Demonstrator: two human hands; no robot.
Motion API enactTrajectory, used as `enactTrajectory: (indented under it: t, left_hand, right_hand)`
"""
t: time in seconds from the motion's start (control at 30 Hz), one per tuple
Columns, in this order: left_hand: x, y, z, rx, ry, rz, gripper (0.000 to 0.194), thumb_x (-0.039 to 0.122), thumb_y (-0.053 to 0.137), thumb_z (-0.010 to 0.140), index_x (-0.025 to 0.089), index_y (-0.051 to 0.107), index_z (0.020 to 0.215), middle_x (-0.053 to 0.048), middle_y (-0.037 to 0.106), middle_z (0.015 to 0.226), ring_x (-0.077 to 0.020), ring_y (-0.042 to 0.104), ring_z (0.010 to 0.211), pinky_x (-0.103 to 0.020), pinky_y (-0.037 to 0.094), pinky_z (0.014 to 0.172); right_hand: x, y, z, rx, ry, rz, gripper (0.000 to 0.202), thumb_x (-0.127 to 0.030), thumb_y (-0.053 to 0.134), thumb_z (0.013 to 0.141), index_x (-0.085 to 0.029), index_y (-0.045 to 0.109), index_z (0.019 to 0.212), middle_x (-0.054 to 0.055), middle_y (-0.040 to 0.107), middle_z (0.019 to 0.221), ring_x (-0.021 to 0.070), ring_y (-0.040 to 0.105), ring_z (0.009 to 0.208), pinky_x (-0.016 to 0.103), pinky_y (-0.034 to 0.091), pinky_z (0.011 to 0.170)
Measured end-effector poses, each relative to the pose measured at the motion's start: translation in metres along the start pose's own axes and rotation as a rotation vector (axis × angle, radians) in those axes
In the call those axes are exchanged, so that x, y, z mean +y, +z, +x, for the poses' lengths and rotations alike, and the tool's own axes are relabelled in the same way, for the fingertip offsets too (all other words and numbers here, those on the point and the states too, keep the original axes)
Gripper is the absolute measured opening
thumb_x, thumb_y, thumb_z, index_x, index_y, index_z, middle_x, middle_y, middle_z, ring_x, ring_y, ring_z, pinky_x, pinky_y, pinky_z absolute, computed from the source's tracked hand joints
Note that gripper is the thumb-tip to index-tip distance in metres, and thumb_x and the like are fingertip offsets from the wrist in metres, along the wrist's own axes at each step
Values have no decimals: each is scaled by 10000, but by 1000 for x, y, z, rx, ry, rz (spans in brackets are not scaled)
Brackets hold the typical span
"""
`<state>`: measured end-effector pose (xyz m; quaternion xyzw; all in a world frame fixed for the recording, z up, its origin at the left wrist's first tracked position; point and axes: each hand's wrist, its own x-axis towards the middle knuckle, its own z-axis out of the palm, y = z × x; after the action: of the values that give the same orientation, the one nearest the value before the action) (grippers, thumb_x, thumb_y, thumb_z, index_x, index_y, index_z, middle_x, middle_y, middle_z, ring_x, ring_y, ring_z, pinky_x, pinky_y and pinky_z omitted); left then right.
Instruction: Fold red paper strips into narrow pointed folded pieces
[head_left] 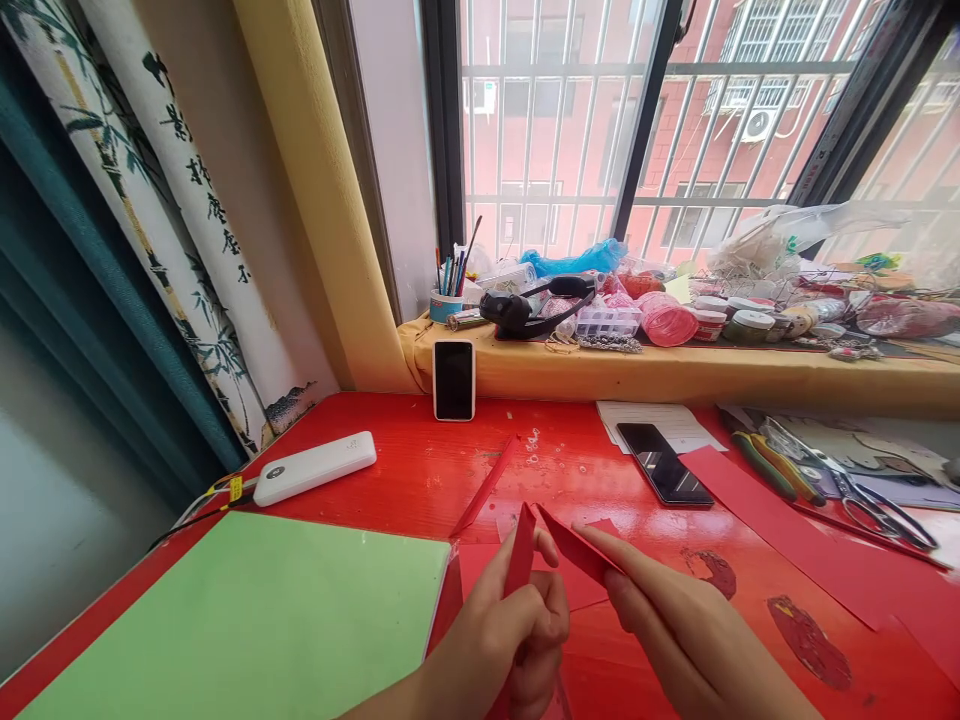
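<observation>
A folded piece of red paper [523, 550] stands upright between the fingers of my left hand [517, 620], whose other fingers are curled. My right hand [675, 620] pinches a second folded red flap [577, 545] between thumb and fingers; its tip comes close to the left piece's tip. Whether the two red parts belong to one sheet is hidden by the hands. Beneath and behind them, more red paper [480, 565] lies flat on the red table [405, 460]. A narrow red strip [486, 487] lies just beyond.
Green paper [247, 610] covers the left front, with a white power bank [315, 468] behind it. A small upright device [454, 380] stands at the sill. A phone [664, 463], red paper [795, 540], pliers [780, 465] and scissors [870, 500] lie right.
</observation>
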<state>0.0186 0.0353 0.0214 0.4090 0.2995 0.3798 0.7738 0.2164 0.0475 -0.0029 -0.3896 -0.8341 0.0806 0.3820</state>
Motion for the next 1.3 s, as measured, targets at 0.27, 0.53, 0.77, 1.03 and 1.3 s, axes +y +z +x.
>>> enactTrajectory:
  t: [0.27,0.53,0.77,1.03,1.3]
  left_hand:
    - [8,4,-5,-78,-149,-70,300,309,468,557,245,351,826,119,391,572,-34,145,317,-212,94,346]
    - [1,2,-3,-21,-170,12,227,377,435,591,247,364,763,140,278,397,-67,116,342,-216,132,365]
    - [-3,4,-2,63,-205,31,359,388,444,589,241,340,900,149,328,444,-64,128,342,-222,136,394]
    - [-7,5,0,215,-252,46,731,357,454,616,231,209,1293,123,416,629,-68,171,374,-222,151,411]
    - [0,8,-2,269,-257,65,963,418,436,556,225,71,1426,119,408,648,-66,176,397,-234,128,419]
  right_hand:
    - [-7,-8,8,37,-105,-211,291,-243,346,1035,-215,602,1170,-44,730,642,161,677,434,242,468,365]
    - [-19,-14,12,95,-271,-510,388,-184,273,1038,-107,635,1157,-29,668,527,153,625,360,277,388,318]
    - [-26,-10,8,78,-301,-570,441,-150,249,1022,-91,677,1111,-54,550,412,120,531,283,275,327,325]
    - [-27,-9,-1,52,-374,-698,442,-43,243,985,-64,649,1158,-64,532,435,89,496,304,259,328,373]
    - [-21,-13,-5,-17,-346,-721,452,-8,279,928,-68,574,1265,-71,572,505,99,541,356,271,352,390]
